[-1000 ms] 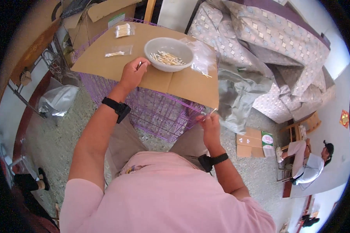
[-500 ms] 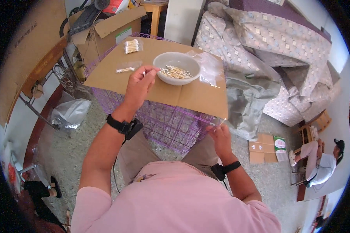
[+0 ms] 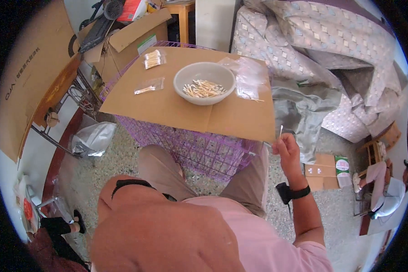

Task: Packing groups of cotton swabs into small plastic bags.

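Note:
My right hand (image 3: 287,152) is closed in a pinch just off the near right corner of the cardboard sheet (image 3: 163,109). Upright from its fingers sticks a cotton swab (image 3: 281,131); a second small tip shows at their left side. My left hand (image 3: 167,233) is raised close to the camera and looms large, its fingers hidden, so I cannot tell what it holds. On the sheet, a grey-white bowl (image 3: 181,80) contains many loose cotton swabs (image 3: 204,89). Left of the bowl lie a small bag of a few swabs (image 3: 148,87) and a fuller bag (image 3: 154,59).
Clear plastic bags (image 3: 249,77) with a loose swab lie right of the bowl. A purple wire cage (image 3: 186,145) supports the sheet. Patterned fabric (image 3: 303,36) is heaped at the far right. A person (image 3: 387,195) sits at the right; another's foot (image 3: 78,222) shows lower left.
My left hand has left the bowl's left side and come up close to the camera. My right hand has shifted right, still pinching the swab. The view has shifted slightly.

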